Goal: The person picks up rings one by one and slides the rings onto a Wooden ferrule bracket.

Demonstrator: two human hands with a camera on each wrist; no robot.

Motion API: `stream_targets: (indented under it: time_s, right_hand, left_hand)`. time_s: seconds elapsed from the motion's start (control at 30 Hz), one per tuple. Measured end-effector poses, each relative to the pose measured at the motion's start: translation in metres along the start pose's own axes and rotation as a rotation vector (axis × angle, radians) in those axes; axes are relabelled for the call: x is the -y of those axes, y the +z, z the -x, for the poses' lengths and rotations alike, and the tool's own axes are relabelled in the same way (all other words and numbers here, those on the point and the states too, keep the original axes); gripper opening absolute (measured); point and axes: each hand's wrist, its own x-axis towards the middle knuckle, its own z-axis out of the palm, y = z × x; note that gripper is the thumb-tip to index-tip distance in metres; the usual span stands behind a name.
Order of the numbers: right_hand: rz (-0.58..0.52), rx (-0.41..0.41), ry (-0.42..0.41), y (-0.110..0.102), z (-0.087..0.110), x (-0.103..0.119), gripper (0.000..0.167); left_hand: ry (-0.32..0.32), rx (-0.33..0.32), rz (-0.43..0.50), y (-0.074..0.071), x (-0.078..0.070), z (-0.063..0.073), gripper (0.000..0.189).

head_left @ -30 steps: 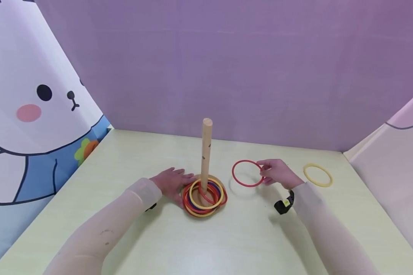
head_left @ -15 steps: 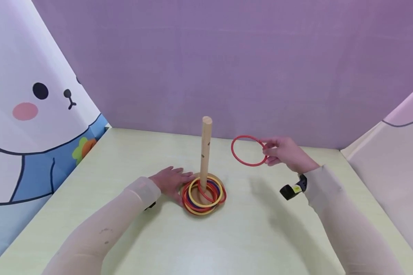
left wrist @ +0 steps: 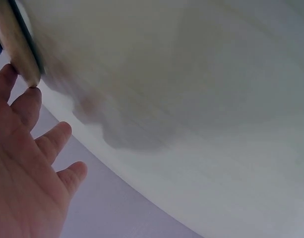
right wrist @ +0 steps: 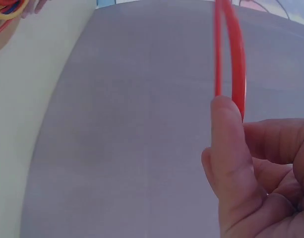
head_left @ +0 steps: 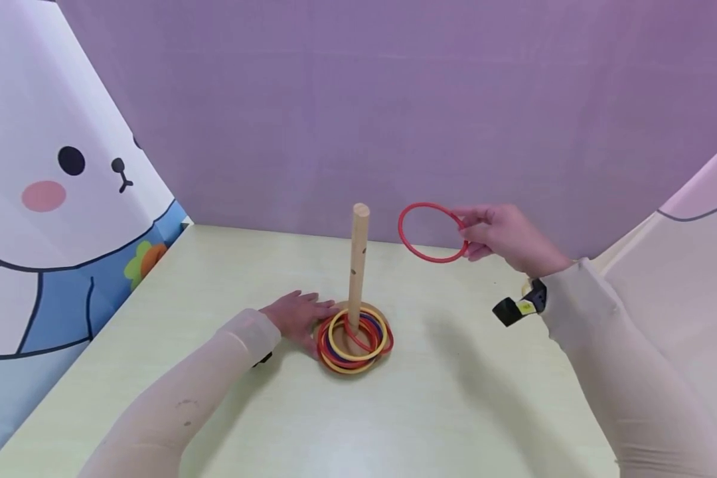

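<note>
The red ring was pinched at its right edge between the thumb and fingers of the right hand, and it was held in the air to the right of the wooden peg, about level with the peg's top and apart from it. A risk could be judged from this: only a small part of the rim was gripped, so the ring could swing or slip out of the pinch. Because it was held off to one side, it could also strike the tip of the peg and bounce away across the table if it were lowered without being centred.

The base was touched by the left hand, which was laid flat on the table with the fingers straight and nothing gripped. If that hand were lifted, the stand might be tipped by a knock from the ring.

The ring was seen as a thin, smooth, bright red hoop, slightly tilted, with an opening far wider than the peg. In the right wrist view it was seen nearly edge-on above the thumb. Red, yellow and blue rings were stacked around the foot of the peg.
</note>
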Motion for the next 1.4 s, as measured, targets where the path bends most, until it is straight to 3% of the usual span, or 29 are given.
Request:
stream_targets:
  time_s: [0.27, 0.47, 1.1, 1.4]
  right_hand:
    - [0.068, -0.049, -0.047, 0.002, 0.001, 0.029, 0.041]
    - [0.044, -0.067, -0.063, 0.009, 0.002, 0.047, 0.041]
    - [-0.025, -0.078, -0.146, 0.040, -0.015, 0.059, 0.043]
    - [-0.039, -0.070, -0.158, 0.056, -0.022, 0.062, 0.042]
  left_hand:
    - [-0.015, 0.009, 0.018, 0.002, 0.002, -0.003, 0.098]
    - [-0.023, 0.018, 0.030, 0.001, 0.005, -0.003, 0.098]
    - [-0.031, 0.009, 0.044, 0.000, 0.005, -0.005, 0.097]
    - [0.031, 0.001, -0.087, -0.005, 0.003, -0.010, 0.097]
